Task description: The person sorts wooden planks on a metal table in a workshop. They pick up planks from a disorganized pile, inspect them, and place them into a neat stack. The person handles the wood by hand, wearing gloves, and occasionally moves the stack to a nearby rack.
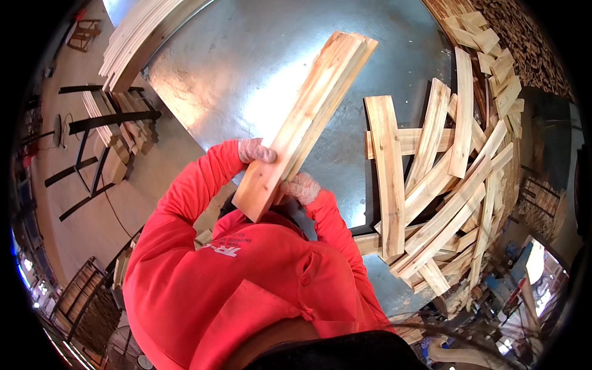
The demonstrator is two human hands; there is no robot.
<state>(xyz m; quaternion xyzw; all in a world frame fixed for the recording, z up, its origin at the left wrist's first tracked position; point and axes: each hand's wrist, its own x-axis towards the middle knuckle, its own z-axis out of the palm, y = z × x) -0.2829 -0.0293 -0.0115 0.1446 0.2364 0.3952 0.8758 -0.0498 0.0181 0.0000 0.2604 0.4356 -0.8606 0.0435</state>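
Note:
Two long, pale wooden boards (297, 126), seemingly laid face to face, are held slanting over a grey metal table (246, 74), with their far ends up and to the right. My left hand (256, 151) is closed on the left edge, its thumb lying on top of the upper board. On the opposite edge, my right hand (301, 188) is closed around the boards near their close end; some of its fingers are hidden beneath the wood. Small knots mark the upper board's face.
Right of the boards, a loose, crisscrossed pile of wooden planks (387, 172) covers the table's right side. Short wood pieces (507, 95) lie beyond it. A stack of long boards (145, 46) stands far left, near a black metal rack (92, 161) bearing more wood.

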